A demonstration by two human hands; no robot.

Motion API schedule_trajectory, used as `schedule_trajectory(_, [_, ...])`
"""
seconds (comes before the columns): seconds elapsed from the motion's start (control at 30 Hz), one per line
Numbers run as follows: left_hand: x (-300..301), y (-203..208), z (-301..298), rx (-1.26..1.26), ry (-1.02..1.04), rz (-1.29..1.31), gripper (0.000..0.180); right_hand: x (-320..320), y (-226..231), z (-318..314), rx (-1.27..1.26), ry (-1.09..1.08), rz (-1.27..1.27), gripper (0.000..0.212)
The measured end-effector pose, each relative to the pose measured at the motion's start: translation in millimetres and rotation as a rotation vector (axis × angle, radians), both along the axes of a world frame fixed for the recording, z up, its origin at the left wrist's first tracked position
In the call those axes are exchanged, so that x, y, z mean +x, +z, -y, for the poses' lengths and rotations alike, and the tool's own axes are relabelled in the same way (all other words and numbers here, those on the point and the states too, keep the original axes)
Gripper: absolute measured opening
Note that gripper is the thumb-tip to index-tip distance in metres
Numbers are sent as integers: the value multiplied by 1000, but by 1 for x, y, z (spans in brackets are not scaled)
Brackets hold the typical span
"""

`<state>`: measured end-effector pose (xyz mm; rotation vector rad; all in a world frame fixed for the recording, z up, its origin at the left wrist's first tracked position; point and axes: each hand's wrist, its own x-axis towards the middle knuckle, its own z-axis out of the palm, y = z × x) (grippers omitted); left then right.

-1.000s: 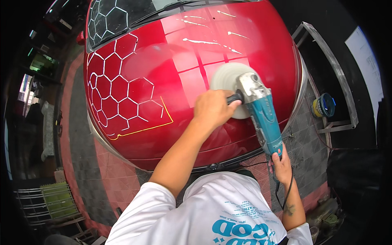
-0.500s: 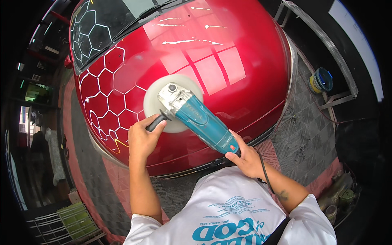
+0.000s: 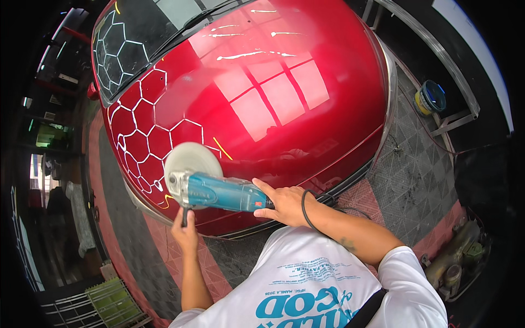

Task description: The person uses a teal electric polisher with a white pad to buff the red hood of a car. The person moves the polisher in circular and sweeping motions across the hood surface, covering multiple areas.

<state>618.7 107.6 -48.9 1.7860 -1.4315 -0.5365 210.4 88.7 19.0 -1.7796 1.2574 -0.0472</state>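
A teal electric polisher [image 3: 221, 192] lies across the near left part of a glossy red car hood [image 3: 339, 82]. Its round white pad [image 3: 192, 156] rests on the paint, over hexagonal light reflections. My left hand [image 3: 186, 236] is closed around the black side handle [image 3: 187, 214] at the machine's head. Around the rear end of the body, near its red switch, my right hand [image 3: 290, 206] is wrapped. The power cord [image 3: 309, 210] loops over my right wrist. White streaks of a creamy substance [image 3: 243, 55] lie farther up the hood.
The windshield with a wiper [image 3: 191, 22] is at the far left. On the tiled floor [image 3: 404, 164] to the right stands a bucket [image 3: 430, 98] beside a metal frame [image 3: 437, 46]. A green-and-metal rack [image 3: 112, 298] is at lower left, and a dark machine [image 3: 454, 268] at lower right.
The polisher has moved left and nearer to me, and its body has swung more level. Both hands moved with it, keeping their holds. Hexagon reflections show where the pad was.
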Motion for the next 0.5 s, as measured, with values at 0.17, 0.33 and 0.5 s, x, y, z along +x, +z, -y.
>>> schedule_trajectory(0.17, [-55, -37, -43, -7, 13, 13, 45, -45, -25, -23, -41, -33, -42, 107])
schedule_trajectory(0.33, [-163, -14, -2, -91, -237, 109, 46, -139, -52, -69, -34, -311, -37, 108])
schedule_trajectory(0.5, [-312, 27, 62, -18, -584, 264, 53, -255, -89, -114, -154, -713, 141, 85])
